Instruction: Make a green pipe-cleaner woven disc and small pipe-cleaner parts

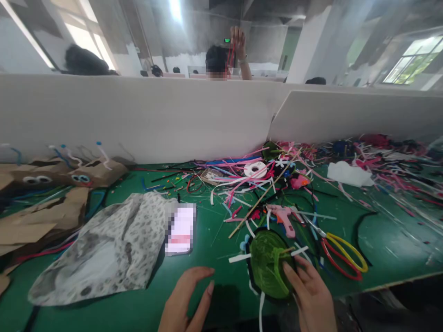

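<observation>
Honestly looks half-done from here, green coiled disc (262,263) pinched in the right hand (312,289), white strips (239,258) poking out loose, left hand (185,299) spread, empty.

A green tabletop (211,237) spans the bottom of the frame, and a pale partition (166,117) runs right across the middle! Up top, a glaring light (176,10) left of centre, a small glowing green sign (227,40), a white pillar (308,44) leaning right, bright windows at upper left (86,44) and upper right (417,60).
</observation>
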